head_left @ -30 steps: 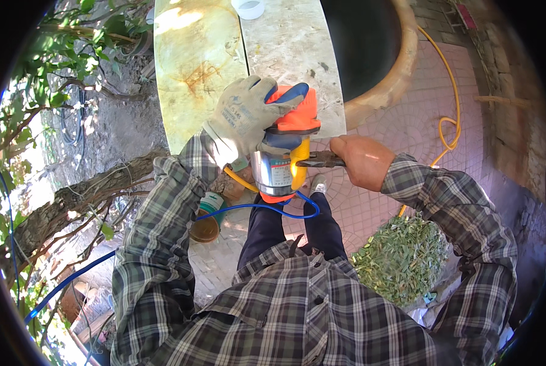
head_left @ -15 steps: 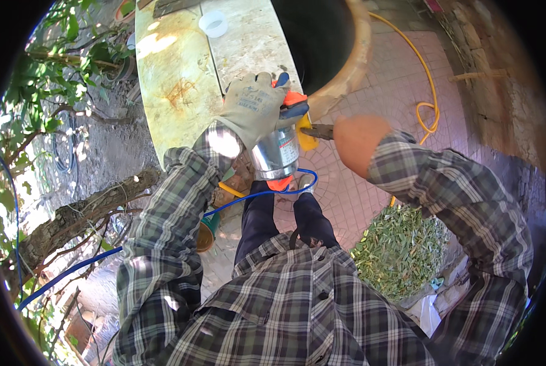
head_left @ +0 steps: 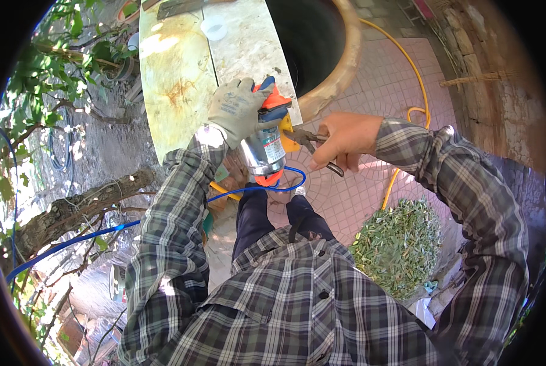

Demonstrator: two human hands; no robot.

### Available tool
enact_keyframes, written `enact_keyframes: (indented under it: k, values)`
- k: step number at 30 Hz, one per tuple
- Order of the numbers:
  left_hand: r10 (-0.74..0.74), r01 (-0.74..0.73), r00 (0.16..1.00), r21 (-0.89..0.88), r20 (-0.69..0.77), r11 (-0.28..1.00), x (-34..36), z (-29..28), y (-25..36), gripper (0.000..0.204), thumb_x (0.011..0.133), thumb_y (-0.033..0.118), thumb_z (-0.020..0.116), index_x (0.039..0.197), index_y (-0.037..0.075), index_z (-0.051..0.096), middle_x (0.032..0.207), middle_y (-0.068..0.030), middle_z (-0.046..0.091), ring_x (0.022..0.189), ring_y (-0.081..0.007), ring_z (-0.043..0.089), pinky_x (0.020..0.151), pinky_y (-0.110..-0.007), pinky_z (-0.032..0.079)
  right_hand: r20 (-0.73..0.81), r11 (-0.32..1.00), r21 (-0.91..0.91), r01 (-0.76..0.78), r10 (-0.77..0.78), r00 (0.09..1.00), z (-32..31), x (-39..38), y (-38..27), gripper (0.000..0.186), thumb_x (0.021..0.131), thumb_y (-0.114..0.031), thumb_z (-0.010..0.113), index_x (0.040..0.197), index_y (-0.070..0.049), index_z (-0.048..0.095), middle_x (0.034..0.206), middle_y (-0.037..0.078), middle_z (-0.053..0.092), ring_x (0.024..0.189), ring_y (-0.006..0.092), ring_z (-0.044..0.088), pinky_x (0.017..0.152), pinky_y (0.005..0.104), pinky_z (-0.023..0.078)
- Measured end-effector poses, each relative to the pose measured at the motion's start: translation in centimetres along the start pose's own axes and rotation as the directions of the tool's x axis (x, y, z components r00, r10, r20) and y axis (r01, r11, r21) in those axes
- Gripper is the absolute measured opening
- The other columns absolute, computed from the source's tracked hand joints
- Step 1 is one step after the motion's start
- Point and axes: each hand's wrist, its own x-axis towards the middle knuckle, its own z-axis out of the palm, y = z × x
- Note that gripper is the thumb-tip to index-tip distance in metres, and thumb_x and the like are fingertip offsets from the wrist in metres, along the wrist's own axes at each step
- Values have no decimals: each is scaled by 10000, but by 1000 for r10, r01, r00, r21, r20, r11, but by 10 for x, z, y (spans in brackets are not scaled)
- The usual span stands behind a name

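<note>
A small submersible pump [head_left: 265, 146], with a shiny metal body and orange caps at both ends, is held upright in front of the person's chest, just beside the edge of a stone slab worktop [head_left: 181, 91]. The pump's upper end is gripped by the left hand [head_left: 239, 110], which wears a grey work glove; its fingers are clamped around the orange top. To the right of the pump, a pair of pliers [head_left: 312, 143] is held by the bare right hand [head_left: 346, 137], whose fingers are closed around the handles, and the nose of the pliers is pointed at a yellow fitting [head_left: 288, 131] on the pump's side. Whether the nose actually touches the fitting cannot be told. A blue hose [head_left: 163, 213] is looped below the pump and is run off to the left over the ground. Beyond the pump, past the worktop's edge, a large clay jar [head_left: 337, 67] with a dark mouth is seen. A yellow hose [head_left: 416, 91] is laid across the pink tiled floor [head_left: 383, 79] to the right of the jar, and a heap of green leaves [head_left: 401, 244] lies on the floor, well below and to the right of the pump.
</note>
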Motion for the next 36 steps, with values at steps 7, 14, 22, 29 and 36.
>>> enact_keyframes:
  k: [7,14,22,29,36]
  values:
    - [-17,16,1000,-63,-19,998,-8,-2,-1,699,704,543,772,1271,153,647,1013,-104,574,959,-287,569,821,-416,452,226,700,707,-100,-89,970,19,17,51,335,841,-18,706,1102,24,499,863,154,670,773,246,717,570,292,575]
    - [-26,22,999,-117,-30,993,-22,-10,-2,827,613,534,821,1321,157,617,1107,-123,578,1023,-308,561,882,-432,457,199,84,980,-182,-500,843,74,8,69,377,923,-119,565,1276,-15,481,1095,161,642,1027,285,648,887,445,536]
    - [117,-118,993,-88,-24,989,-10,-5,10,820,652,594,763,1335,171,600,1047,-110,576,1000,-290,569,861,-426,458,-40,-494,798,-347,-616,787,135,0,62,350,987,-182,512,1295,-17,515,957,50,519,818,155,504,736,308,453]
    - [114,-122,990,-102,-79,987,7,1,37,774,708,569,754,1318,119,596,994,-119,594,902,-285,584,768,-413,463,-120,-341,939,41,-212,970,151,14,42,56,988,-123,514,986,-85,472,752,-30,391,626,98,371,568,264,350]
    - [-8,9,1000,-82,17,997,32,0,63,661,804,616,652,1214,99,631,990,-130,614,925,-298,608,758,-430,472,-409,-66,887,458,350,843,168,69,22,158,897,-12,561,1004,-80,467,717,12,457,520,108,407,436,311,334]
